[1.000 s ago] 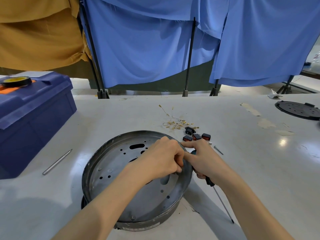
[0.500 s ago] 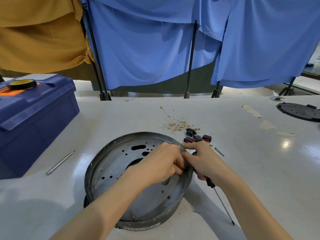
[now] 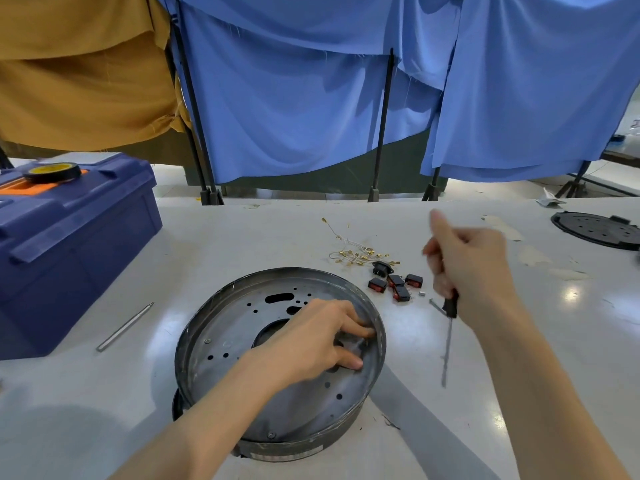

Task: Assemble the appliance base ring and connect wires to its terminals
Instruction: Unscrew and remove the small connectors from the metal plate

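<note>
The dark metal base ring (image 3: 221, 323) lies flat on the white table, its perforated plate facing up. My left hand (image 3: 311, 344) rests inside it with fingers spread against the inner right wall. My right hand (image 3: 467, 268) is lifted to the right of the ring and grips a screwdriver (image 3: 448, 337), shaft pointing down toward me. A tangle of thin wires with brass terminals (image 3: 356, 254) lies beyond the ring. Several small black and red switches (image 3: 394, 284) sit beside the wires.
A blue toolbox (image 3: 69, 244) with a tape roll (image 3: 52, 172) on top stands at the left. A metal rod (image 3: 124, 327) lies by it. A black round plate (image 3: 599, 230) sits far right. Small screws (image 3: 434, 304) lie near the switches. Blue curtains hang behind.
My right hand left the ring's rim and rose to the right, carrying the screwdriver. My left hand opened and its fingers now lie against the ring's inner wall.
</note>
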`<state>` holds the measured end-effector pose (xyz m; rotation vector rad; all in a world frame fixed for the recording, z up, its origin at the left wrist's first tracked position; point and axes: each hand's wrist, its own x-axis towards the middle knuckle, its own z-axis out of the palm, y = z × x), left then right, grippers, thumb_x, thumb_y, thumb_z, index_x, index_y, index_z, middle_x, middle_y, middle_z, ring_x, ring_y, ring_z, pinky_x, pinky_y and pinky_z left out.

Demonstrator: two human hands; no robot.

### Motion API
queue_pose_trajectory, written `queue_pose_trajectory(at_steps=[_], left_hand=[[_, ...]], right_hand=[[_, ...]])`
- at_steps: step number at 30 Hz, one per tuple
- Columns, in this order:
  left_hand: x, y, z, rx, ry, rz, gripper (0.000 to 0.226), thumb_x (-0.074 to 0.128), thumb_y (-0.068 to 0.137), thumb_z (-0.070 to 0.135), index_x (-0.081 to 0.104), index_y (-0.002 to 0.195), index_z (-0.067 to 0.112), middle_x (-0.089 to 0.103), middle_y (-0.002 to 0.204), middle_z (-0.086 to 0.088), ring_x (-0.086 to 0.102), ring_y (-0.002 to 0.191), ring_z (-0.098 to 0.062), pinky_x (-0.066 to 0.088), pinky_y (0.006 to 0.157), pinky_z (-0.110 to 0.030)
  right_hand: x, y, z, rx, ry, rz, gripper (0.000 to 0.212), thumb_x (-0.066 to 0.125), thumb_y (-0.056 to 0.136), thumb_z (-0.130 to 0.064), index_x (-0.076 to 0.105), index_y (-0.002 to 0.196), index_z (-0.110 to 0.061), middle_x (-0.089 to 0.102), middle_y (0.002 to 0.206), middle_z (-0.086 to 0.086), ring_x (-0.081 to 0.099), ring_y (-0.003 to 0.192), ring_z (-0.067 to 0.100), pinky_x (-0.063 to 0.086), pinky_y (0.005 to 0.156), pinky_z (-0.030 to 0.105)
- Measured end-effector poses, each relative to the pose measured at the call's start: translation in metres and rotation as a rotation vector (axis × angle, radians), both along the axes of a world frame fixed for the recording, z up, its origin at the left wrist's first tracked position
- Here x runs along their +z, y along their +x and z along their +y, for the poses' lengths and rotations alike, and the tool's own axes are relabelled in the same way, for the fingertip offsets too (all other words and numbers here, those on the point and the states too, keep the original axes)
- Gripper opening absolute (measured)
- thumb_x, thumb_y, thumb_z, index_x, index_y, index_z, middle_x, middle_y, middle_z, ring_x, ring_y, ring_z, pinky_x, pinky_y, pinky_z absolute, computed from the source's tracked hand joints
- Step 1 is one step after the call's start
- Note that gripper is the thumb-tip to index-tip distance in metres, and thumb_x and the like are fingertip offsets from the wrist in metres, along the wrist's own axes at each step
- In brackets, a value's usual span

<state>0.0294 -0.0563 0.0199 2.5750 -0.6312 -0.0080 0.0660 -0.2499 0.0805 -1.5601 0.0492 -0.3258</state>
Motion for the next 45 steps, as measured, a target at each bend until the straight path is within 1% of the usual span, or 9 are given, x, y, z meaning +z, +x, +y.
queue_pose_trajectory(at_steps=[3,6,10,15,28,33,38,42,45], left_hand=[[0.002,0.002,-0.001,0.071,-0.027,0.014,0.068,0.084,0.068,0.034,0.058,0.13,0.033,0.064,0.111,0.015,0.052,0.106,-0.007,0.041,0.087,-0.027],[0.002,0.001,0.0,0.101,-0.062,0.04,0.069,0.087,0.065,0.033,0.06,0.128,0.034,0.066,0.117,0.015,0.053,0.113,-0.008,0.042,0.096,-0.03],[0.0,0.0,0.002,0.133,-0.12,0.079,0.064,0.088,0.062,0.034,0.064,0.122,0.035,0.065,0.123,0.012,0.052,0.12,-0.008,0.042,0.103,-0.034],[0.0,0.003,0.002,0.074,-0.124,0.083,0.047,0.087,0.063,0.032,0.074,0.108,0.022,0.066,0.119,0.015,0.057,0.111,-0.004,0.044,0.1,-0.032],[0.001,0.004,0.0,0.068,-0.122,0.076,0.048,0.088,0.062,0.03,0.074,0.108,0.024,0.066,0.114,0.018,0.057,0.108,-0.007,0.045,0.094,-0.03],[-0.001,0.004,-0.003,0.095,-0.261,0.133,0.045,0.09,0.058,0.015,0.062,0.089,0.033,0.06,0.099,0.016,0.056,0.096,-0.005,0.046,0.083,-0.021],[0.005,0.002,-0.003,0.034,-0.361,0.205,0.032,0.08,0.068,0.004,0.062,0.091,0.018,0.065,0.095,0.0,0.062,0.091,-0.015,0.052,0.087,-0.037],[0.012,-0.001,-0.007,0.049,-0.567,0.213,0.015,0.076,0.08,0.022,0.064,0.09,0.018,0.068,0.088,0.0,0.063,0.088,-0.015,0.053,0.087,-0.033],[0.016,0.0,-0.017,0.052,-0.609,0.157,0.01,0.07,0.086,0.027,0.067,0.089,0.018,0.068,0.083,0.004,0.064,0.084,-0.012,0.05,0.084,-0.029]], right_hand=[[0.02,-0.006,0.005,-0.027,0.365,-0.164,0.06,0.055,0.097,-0.029,0.05,0.038,-0.017,0.041,0.038,0.003,0.025,0.026,0.015,0.023,0.035,0.016],[0.02,-0.011,0.022,-0.015,0.447,-0.254,0.061,0.05,0.099,-0.025,0.048,0.039,-0.018,0.041,0.037,0.003,0.026,0.025,0.014,0.023,0.036,0.015],[0.008,-0.012,0.038,-0.048,0.398,-0.305,0.063,0.047,0.101,-0.025,0.046,0.038,-0.019,0.039,0.038,0.002,0.027,0.026,0.016,0.024,0.037,0.018],[0.002,-0.009,0.042,-0.067,0.365,-0.333,0.062,0.047,0.1,-0.024,0.046,0.039,-0.019,0.039,0.037,0.001,0.027,0.027,0.015,0.025,0.036,0.017],[0.001,-0.012,0.05,-0.012,0.255,-0.356,0.059,0.047,0.101,-0.028,0.045,0.045,-0.01,0.038,0.04,0.006,0.028,0.028,0.015,0.025,0.035,0.017],[0.005,-0.022,0.061,0.186,0.169,-0.358,0.058,0.039,0.1,-0.033,0.051,0.046,-0.015,0.045,0.04,0.003,0.034,0.028,0.013,0.027,0.034,0.018],[0.008,-0.025,0.058,0.296,0.069,-0.31,0.056,0.036,0.101,-0.023,0.054,0.048,-0.019,0.049,0.043,-0.001,0.039,0.033,0.015,0.033,0.038,0.023],[0.011,-0.023,0.061,0.185,-0.06,-0.341,0.063,0.034,0.104,-0.039,0.054,0.049,-0.015,0.049,0.042,0.001,0.043,0.033,0.016,0.039,0.036,0.022],[0.011,-0.02,0.062,0.183,-0.074,-0.295,0.064,0.034,0.098,-0.052,0.054,0.055,-0.01,0.05,0.043,0.001,0.046,0.036,0.016,0.041,0.037,0.021]])
